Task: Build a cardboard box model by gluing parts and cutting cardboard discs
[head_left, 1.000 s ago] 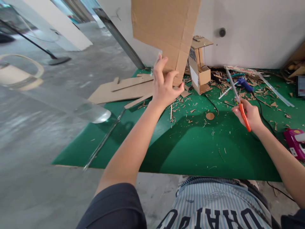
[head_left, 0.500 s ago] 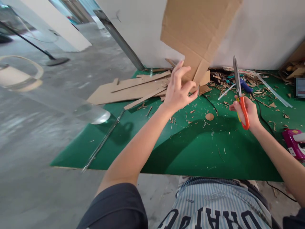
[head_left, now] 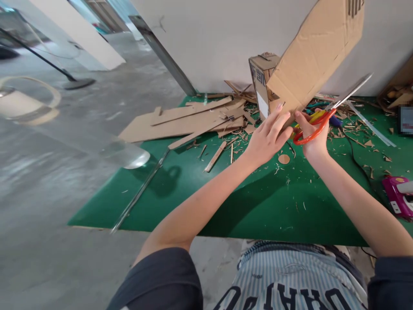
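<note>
A plain white wall (head_left: pixel 213 47) stands behind a flat green-topped table (head_left: pixel 112 202). Bare grey concrete floor (head_left: pixel 41 181) spreads left, carrying pale glare; a broad white pillar (head_left: pixel 87 34) and a black round-based stand (head_left: pixel 77 83) rise far left.

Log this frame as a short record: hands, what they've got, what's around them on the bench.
left_hand: left hand at the lower end of the raised cardboard sheet; exact grip partly hidden
right_hand: right hand holds scissors, thumb near the sheet's lower end
scissors: orange and yellow handles; blades point up and right in view
behind_hands: standing cardboard box with dark printing
left_of_hands: flat cardboard pieces
nearer_edge: small cardboard disc on the green tabletop
far_right: purple device, partly out of frame
</note>
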`<state>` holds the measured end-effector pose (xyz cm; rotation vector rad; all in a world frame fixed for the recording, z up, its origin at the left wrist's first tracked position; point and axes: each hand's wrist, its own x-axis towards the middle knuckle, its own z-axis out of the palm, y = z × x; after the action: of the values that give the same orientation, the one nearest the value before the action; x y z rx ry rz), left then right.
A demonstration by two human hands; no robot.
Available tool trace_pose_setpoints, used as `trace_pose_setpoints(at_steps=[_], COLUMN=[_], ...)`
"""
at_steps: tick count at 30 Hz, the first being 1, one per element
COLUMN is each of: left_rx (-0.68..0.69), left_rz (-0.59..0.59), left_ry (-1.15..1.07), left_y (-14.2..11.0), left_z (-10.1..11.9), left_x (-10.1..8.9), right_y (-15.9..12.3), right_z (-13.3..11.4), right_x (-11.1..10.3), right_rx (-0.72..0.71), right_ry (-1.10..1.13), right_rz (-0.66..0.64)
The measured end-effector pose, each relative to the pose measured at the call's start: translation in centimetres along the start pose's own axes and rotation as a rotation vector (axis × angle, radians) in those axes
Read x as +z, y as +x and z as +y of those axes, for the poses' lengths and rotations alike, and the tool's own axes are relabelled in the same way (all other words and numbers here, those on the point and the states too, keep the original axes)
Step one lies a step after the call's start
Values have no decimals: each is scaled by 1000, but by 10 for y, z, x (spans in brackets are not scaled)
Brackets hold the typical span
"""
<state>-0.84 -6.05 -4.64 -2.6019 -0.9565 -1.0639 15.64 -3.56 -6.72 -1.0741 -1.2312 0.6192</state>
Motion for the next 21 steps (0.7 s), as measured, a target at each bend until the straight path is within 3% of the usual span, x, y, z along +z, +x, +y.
trace_pose_setpoints(at_steps=[6,12,21], left_rx=[57,58,-139], left_rz=[-57,6,104], left_ry=[48,56,76], left_y=[-5,-3,-1], left_z=[-6,-17,-26], left_x=[7,6,8], right_y=[5,12,0], right_z=[5,12,-38], right_x=[3,4,-3], right_rx=[43,8,-41], right_ry=[23,23,94], right_rz=[-28,-62,-224])
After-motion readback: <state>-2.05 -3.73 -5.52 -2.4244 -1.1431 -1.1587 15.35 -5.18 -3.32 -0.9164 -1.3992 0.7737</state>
